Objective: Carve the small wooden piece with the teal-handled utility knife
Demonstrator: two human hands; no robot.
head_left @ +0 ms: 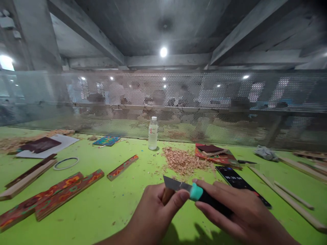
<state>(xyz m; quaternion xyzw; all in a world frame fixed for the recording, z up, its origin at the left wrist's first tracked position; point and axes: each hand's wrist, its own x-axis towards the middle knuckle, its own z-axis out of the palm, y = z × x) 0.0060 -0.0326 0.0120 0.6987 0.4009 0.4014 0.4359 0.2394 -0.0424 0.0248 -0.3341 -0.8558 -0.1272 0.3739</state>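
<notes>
In the head view my right hand [237, 204] is wrapped round a utility knife [196, 191] with a black and teal handle. Its bare blade points left and lies over my left hand [158, 204]. The left fingers are closed on a small brown piece of wood [168, 195], mostly hidden by the thumb and the blade. My left thumb is close to the knife's teal collar; whether they touch I cannot tell. Just beyond the hands lies a heap of wood shavings [182, 161] on the green table [102, 211].
A clear bottle [153, 134] stands before a perforated screen [178, 92]. A phone [242, 185] and wooden sticks [288, 200] lie right. Painted wood strips [68, 194], a white ring [65, 164] and sandpaper [42, 144] lie left. Behind the phone is a painted board [230, 158].
</notes>
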